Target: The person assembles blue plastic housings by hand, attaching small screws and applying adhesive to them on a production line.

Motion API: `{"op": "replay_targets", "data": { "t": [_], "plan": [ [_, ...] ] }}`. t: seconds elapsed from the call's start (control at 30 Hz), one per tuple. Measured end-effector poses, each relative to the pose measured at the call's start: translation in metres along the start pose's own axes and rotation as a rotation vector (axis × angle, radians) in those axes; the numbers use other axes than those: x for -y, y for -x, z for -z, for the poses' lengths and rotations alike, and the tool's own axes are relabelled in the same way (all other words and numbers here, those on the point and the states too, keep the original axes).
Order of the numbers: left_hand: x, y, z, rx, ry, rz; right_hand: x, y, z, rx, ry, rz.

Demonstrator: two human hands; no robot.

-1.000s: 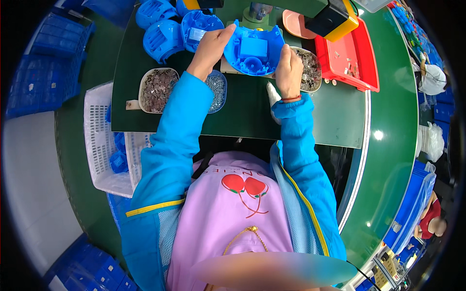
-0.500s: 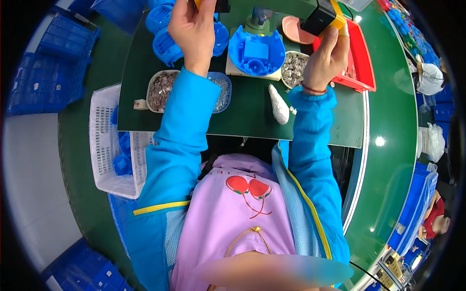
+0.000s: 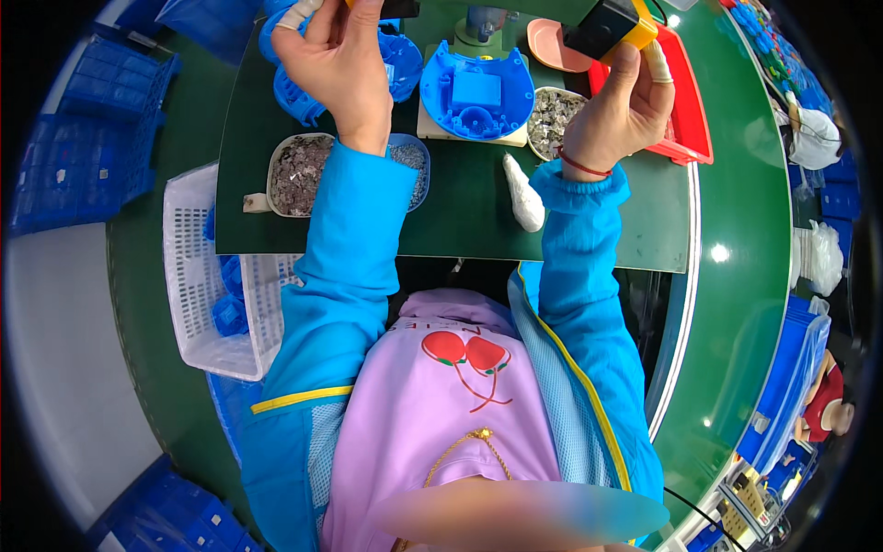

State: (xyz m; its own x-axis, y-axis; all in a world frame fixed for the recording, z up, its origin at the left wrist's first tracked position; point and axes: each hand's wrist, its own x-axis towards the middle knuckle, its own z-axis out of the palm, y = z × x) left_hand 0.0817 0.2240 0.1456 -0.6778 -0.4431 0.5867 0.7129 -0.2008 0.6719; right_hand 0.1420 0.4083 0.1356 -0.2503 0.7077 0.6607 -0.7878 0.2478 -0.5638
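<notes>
partial lettering (image 3: pixel 479 329) on lilac shirt (image 3: pixel 391 414), fold-cut; white labels (image 3: pixel 210 508) on blue crates (image 3: pixel 175 501) unreadable

Blue housing (image 3: pixel 476 90); black-yellow box (image 3: pixel 602 28); half-hidden dish (image 3: pixel 428 167), seemingly blue-rimmed

Worktop (image 3: pixel 460 225), dark green: white tapered bundle (image 3: pixel 524 195) lying near the front edge; pink dish (image 3: pixel 556 46) toward the back; red tray (image 3: pixel 696 120) at right. Left side: white slotted basket (image 3: pixel 190 299) beside the worktop; blue crates (image 3: pixel 69 170) farther out. Right margin: white plastic bag (image 3: pixel 825 262); below it in view, person in red top (image 3: pixel 826 405), small, detail unclear.
</notes>
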Motion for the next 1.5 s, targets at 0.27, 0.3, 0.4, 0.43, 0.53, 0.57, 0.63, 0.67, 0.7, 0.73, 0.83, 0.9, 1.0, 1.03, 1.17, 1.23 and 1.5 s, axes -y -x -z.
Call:
{"op": "replay_targets", "data": {
  "t": [0.27, 0.3, 0.4, 0.43, 0.53, 0.57, 0.63, 0.67, 0.7, 0.73, 0.83, 0.9, 1.0, 1.03, 1.17, 1.23, 1.5],
  "plan": [
    [-0.002, 0.002, -0.001, 0.007, 0.003, -0.002, -0.003, -0.001, 0.005, 0.002, 0.061, -0.002],
    [-0.002, 0.002, -0.002, 0.007, 0.021, 0.004, -0.003, -0.001, 0.005, -0.002, 0.06, -0.007],
    [-0.001, 0.0, 0.002, 0.027, -0.025, 0.031, -0.003, -0.002, 0.004, 0.012, 0.042, 0.014],
    [0.001, 0.001, 0.002, 0.027, -0.026, 0.031, -0.004, -0.002, 0.005, 0.012, 0.042, 0.012],
    [-0.002, 0.004, 0.0, 0.061, 0.063, -0.024, -0.001, -0.004, 0.009, 0.036, 0.061, 0.0],
    [-0.006, 0.01, -0.001, 0.06, 0.03, -0.029, 0.005, -0.005, 0.012, 0.079, 0.052, -0.015],
    [-0.011, 0.018, 0.003, 0.06, -0.002, -0.044, 0.01, -0.009, 0.024, 0.108, 0.105, -0.028],
    [-0.005, 0.025, 0.017, 0.098, -0.044, 0.135, 0.009, -0.008, 0.033, 0.093, 0.171, -0.025],
    [0.005, 0.031, 0.033, 0.132, -0.085, 0.311, 0.014, -0.001, 0.037, 0.06, 0.172, -0.121],
    [0.022, 0.036, 0.055, 0.252, -0.196, 0.492, 0.007, 0.005, 0.052, 0.21, 0.269, -0.279],
    [0.062, 0.058, 0.062, 0.425, -0.334, 0.763, -0.01, 0.028, 0.07, 0.564, 0.435, -0.79],
    [0.065, 0.059, 0.058, 0.479, -0.291, 0.813, -0.027, 0.044, 0.071, 0.646, 0.43, -0.821],
    [0.028, 0.041, 0.047, 0.432, -0.201, 0.954, -0.016, 0.047, 0.061, 0.649, 0.465, -0.744],
    [0.015, 0.032, 0.051, 0.556, -0.106, 1.04, -0.008, 0.048, 0.06, 0.609, 0.397, -0.732],
    [-0.012, 0.04, 0.093, 0.905, -0.037, 0.896, 0.042, 0.048, 0.076, 0.697, 0.24, -0.902],
    [-0.043, 0.049, 0.099, 1.184, -0.188, 0.416, 0.05, 0.052, 0.104, 0.573, -0.011, -1.217],
    [-0.076, 0.096, 0.12, 1.084, -0.845, -0.149, 0.058, 0.085, 0.108, 0.814, 0.288, -1.148]
  ]
}}
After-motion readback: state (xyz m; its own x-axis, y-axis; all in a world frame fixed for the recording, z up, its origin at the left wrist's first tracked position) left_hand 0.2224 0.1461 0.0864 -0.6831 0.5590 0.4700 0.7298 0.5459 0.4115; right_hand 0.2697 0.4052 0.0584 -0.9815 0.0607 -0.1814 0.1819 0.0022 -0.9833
